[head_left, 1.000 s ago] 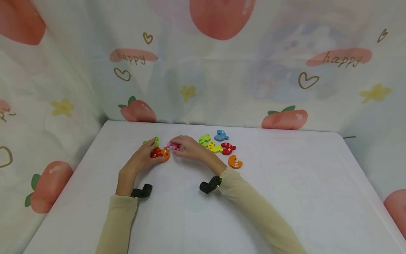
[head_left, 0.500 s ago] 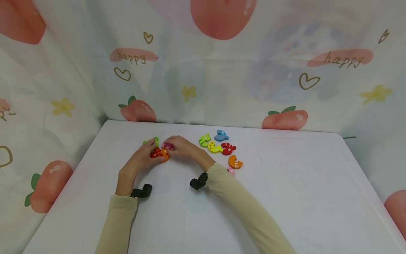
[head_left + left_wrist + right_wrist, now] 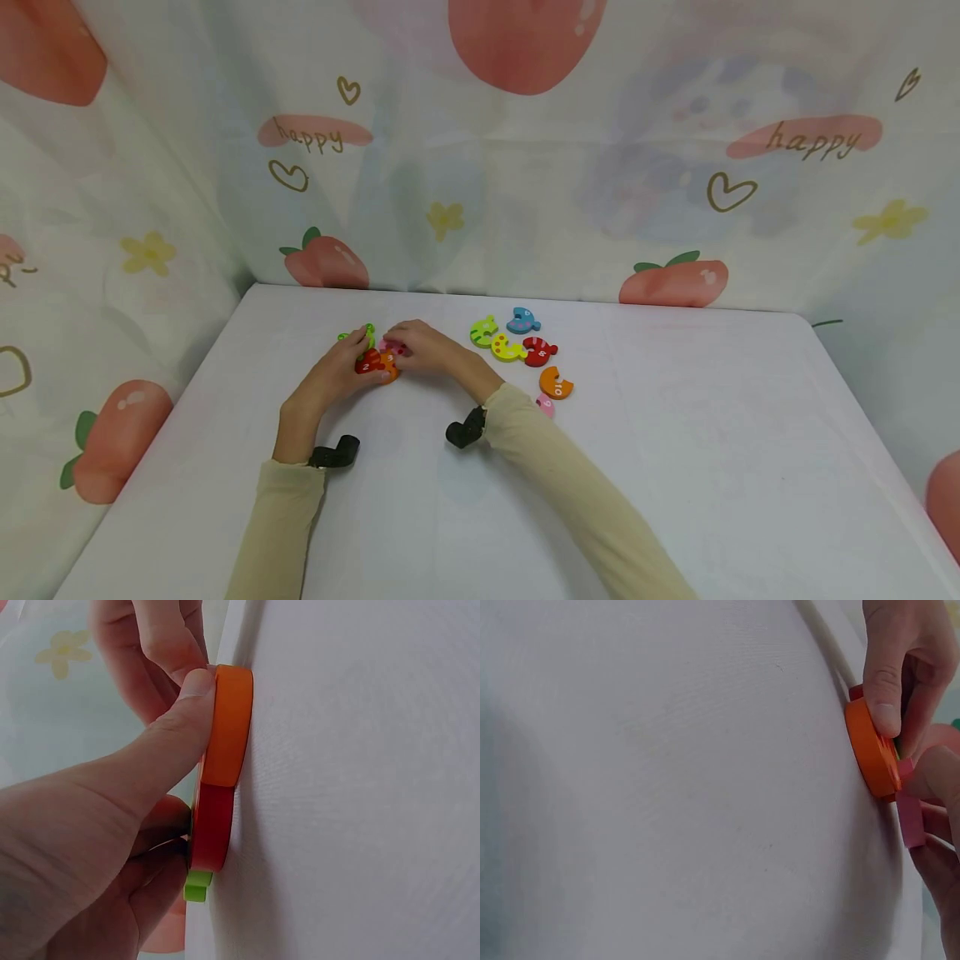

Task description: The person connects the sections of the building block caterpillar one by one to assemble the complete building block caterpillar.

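Observation:
Near the table's back left, my left hand (image 3: 330, 379) holds a cluster of joined puzzle pieces from both sides. Its thumb lies on the orange piece (image 3: 229, 727); the other fingers reach over the red piece (image 3: 213, 829) and the green piece (image 3: 197, 888). These flat, rounded pieces carry white numbers, a 2 on the red one. My right hand (image 3: 431, 346) pinches a pink dotted piece (image 3: 910, 820) between thumb and fingers, right at the orange piece's edge. Fingers hide much of the pink piece in the head view.
Right of the hands lie loose puzzle pieces: striped green (image 3: 483, 332), yellow (image 3: 507, 347), blue (image 3: 522, 321), red (image 3: 538, 352) and orange (image 3: 556, 382). Another pink piece (image 3: 546, 405) sits partly behind the right sleeve. A patterned curtain (image 3: 525, 208) rises behind the white table (image 3: 712, 442).
My right hand has moved left with the pink piece, bringing it up against the orange one. The second pink piece has come into view beside the right sleeve. My left hand stays in place.

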A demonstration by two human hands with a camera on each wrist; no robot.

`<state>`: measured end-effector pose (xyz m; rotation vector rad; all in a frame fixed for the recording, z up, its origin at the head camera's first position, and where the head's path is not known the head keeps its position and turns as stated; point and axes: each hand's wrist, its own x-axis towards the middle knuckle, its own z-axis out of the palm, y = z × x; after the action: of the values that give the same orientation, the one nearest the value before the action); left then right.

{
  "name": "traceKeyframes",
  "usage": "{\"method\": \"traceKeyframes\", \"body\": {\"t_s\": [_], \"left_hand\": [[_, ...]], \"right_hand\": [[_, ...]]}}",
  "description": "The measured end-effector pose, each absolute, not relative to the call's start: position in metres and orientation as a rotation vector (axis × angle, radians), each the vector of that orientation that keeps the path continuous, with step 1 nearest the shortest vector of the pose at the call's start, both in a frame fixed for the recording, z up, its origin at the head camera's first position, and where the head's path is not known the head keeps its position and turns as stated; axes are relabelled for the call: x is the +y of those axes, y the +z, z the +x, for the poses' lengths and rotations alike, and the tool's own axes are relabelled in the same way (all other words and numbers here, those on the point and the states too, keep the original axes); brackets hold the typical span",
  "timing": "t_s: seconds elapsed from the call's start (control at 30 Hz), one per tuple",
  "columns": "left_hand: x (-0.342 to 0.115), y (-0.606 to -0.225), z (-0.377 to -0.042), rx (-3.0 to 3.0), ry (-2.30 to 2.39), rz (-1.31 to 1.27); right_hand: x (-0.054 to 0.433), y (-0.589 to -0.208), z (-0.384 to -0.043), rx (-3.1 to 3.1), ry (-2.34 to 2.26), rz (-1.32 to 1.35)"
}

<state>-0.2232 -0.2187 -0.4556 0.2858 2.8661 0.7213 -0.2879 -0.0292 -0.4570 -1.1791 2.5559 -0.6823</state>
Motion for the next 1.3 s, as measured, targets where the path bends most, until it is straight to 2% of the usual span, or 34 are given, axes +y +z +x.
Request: {"method": "traceKeyframes", "body": {"t_s": [0.93, 1.1, 1.3], "left_hand": [[-0.223, -0.454, -0.226, 2.860, 0.724, 0.286], [-0.223, -0.455, -0.227, 2.860, 0.722, 0.278], [-0.218, -0.457, -0.225, 2.846, 0.715, 0.257]], "right_hand": [[-0.032, -0.458, -0.288, 2.564, -0.557, -1.227], [-0.025, -0.455, -0.280, 2.599, -0.437, -1.259], [0.013, -0.449, -0.249, 2.629, -0.599, -1.322]]}}
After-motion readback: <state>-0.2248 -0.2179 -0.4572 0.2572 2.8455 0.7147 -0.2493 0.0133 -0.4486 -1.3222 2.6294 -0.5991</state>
